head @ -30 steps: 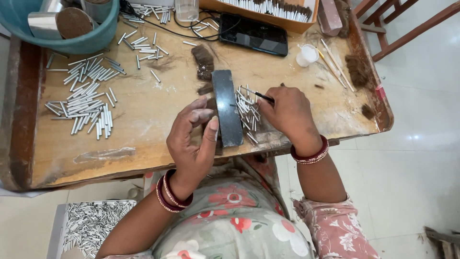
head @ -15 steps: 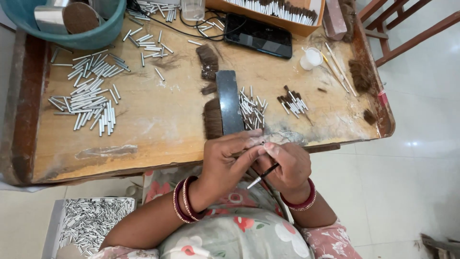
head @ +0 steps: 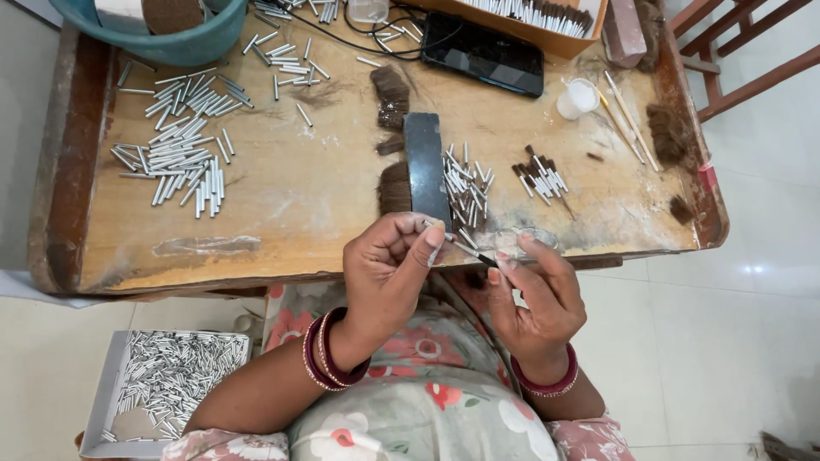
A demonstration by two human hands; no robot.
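Note:
My left hand (head: 395,265) pinches a small silver metal tube (head: 441,236) between thumb and fingers, just in front of the table's near edge. My right hand (head: 534,294) holds a thin stick with a dark tip (head: 472,252) whose end meets the tube. Just beyond the hands a dark flat bar (head: 426,166) lies on the wooden table (head: 316,188), with tufts of brown hair (head: 394,188) at its left and loose silver tubes (head: 465,188) at its right. A few finished tubes with dark hair tips (head: 538,175) lie further right.
A pile of silver tubes (head: 184,162) covers the table's left part. At the back stand a teal basin (head: 171,34), a black phone (head: 483,53), a cardboard box of brushes (head: 538,17) and a small white cup (head: 577,96). A box of tubes (head: 166,384) sits on the floor at the left.
My hands came off the table and drew together toward my body. The left now pinches a tube and the right brings the stick to it.

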